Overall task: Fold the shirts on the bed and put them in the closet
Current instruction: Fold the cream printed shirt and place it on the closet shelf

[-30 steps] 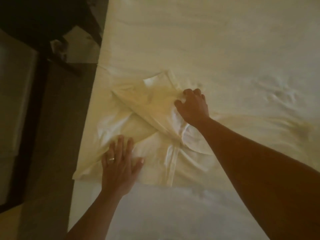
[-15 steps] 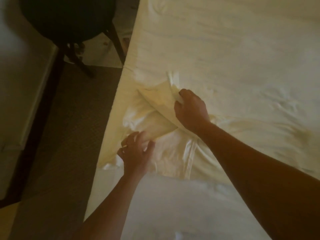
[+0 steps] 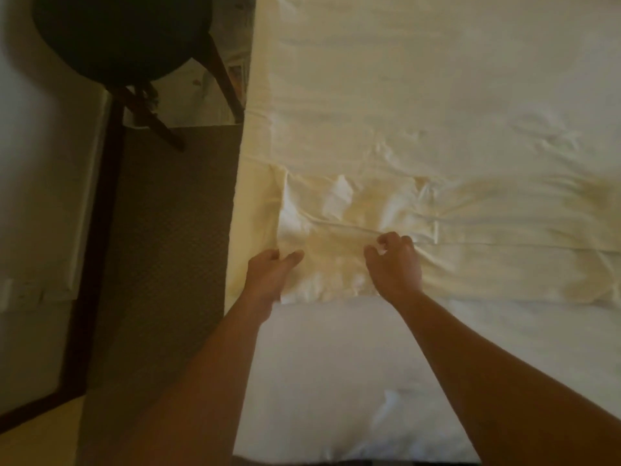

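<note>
No readable writing or labels anywhere. Soft, creased cream shirt [image 3: 339,230] lying flat near left edge of bed [image 3: 437,95]. Left hand [image 3: 268,274] gripping its left edge, thumb on top; right hand [image 3: 396,264] curled, pinching a fold.

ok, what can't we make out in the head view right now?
- Shirt: pale cloth on the pale bed; its right end blends in.
- Left hand: fingers tucked at the shirt's edge, grip unclear.
- Right hand: fingertips curl out of sight.
- Closet: not in view.
- Dark chair: cut off by the top edge.
</note>
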